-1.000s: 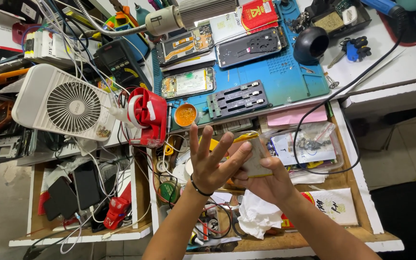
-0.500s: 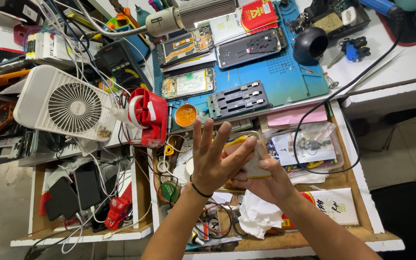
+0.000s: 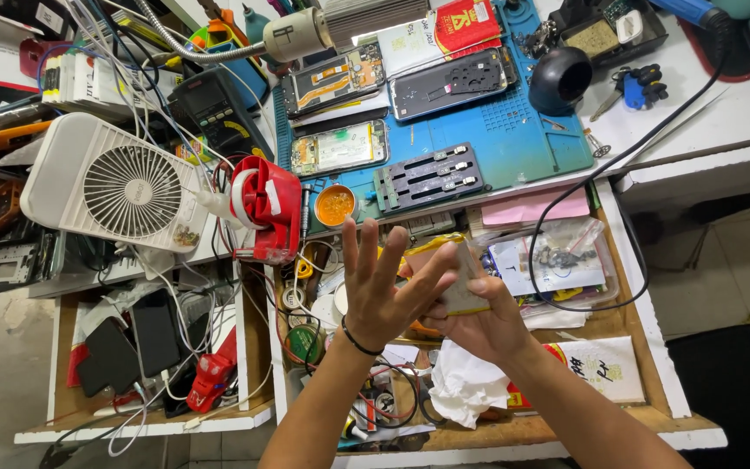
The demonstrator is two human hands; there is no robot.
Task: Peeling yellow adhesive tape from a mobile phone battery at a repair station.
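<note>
My left hand (image 3: 381, 291) is raised with fingers spread, its thumb and fingertips touching a small clear plastic bag (image 3: 455, 278) with yellowish contents. My right hand (image 3: 483, 320) grips that bag from below and behind, fingers wrapped around its right side. Both hands hover over an open wooden drawer (image 3: 644, 347) full of parts. A black band circles my left wrist.
A blue work mat (image 3: 523, 148) above holds opened phones (image 3: 338, 148) and a black clamp jig (image 3: 429, 177). A white fan (image 3: 123, 187), a red tape dispenser (image 3: 266, 208), an orange tin (image 3: 337, 205), a crumpled tissue (image 3: 462, 386) and tangled cables surround the drawer.
My left hand's fingers have tilted slightly right onto the bag. Both hands stay over the drawer in nearly the same place.
</note>
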